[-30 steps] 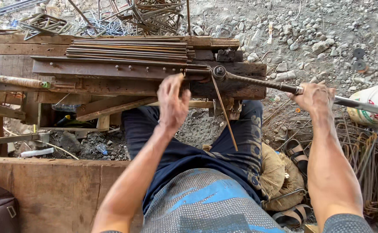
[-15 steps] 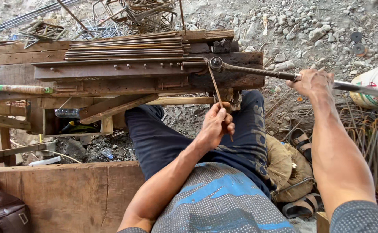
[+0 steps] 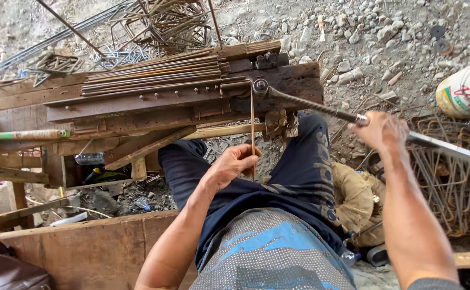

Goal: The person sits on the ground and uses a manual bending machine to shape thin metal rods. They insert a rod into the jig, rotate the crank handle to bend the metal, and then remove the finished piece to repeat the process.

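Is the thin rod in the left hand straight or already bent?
Bent. The thin rod turns sharply at the bench's pivot pin, then runs down to the left hand.

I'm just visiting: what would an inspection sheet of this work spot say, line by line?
Surface: rough wooden bench with a rusty steel plate fixed on it.
Job's things: thin steel rod hanging down from the bending pin; long lever bar.
Clutter: bundle of straight rods on the bench; bent stirrups at right; plastic bottle underneath.
Grips: left hand closed on the thin steel rod; right hand closed on the lever bar.
Cables: nothing seen.
Surroundings: gravel ground, white sack.
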